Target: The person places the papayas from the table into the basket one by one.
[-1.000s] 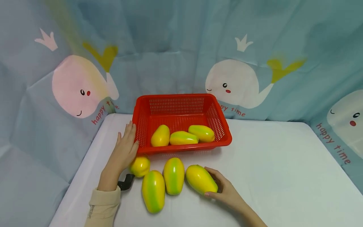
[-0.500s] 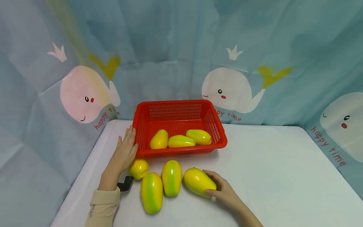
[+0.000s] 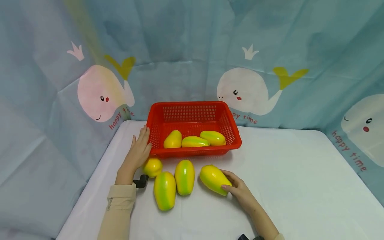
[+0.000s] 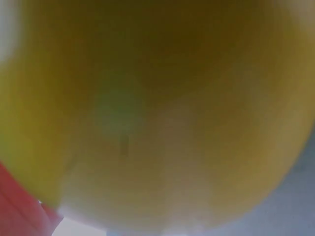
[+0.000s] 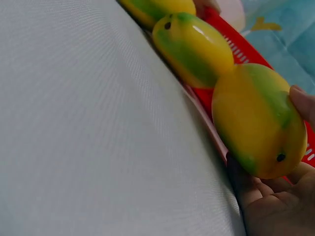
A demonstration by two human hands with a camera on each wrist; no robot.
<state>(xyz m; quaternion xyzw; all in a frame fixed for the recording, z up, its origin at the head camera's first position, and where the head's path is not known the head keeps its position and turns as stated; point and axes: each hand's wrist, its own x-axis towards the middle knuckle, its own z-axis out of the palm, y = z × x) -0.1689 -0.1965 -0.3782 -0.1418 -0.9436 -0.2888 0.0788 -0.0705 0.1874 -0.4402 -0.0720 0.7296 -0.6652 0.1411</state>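
Head view shows seven yellow fruits: three inside one red basket [image 3: 195,153] and four on the white worktop [image 3: 300,173] in front of it. The right hand [image 3: 241,191] has its thumb and fingers curved round one papaya-like fruit [image 3: 213,179], the rightmost of the four; whether it is lifted cannot be told. The left hand [image 3: 139,150] has its fingers extended against the basket's left side, gripping nothing. Just below that hand sits one rounder yellow fruit [image 3: 153,167], and between it and the held one stand two green-striped fruits [image 3: 164,191], side by side. Inside the basket, a pear-shaped fruit [image 3: 173,140] and two elongated fruits [image 3: 195,142] lie along the near wall. Behind hangs one blue backdrop [image 3: 180,36] with three printed whales [image 3: 243,88] in view. Left wrist view is mostly filled by one blurred yellow fruit.
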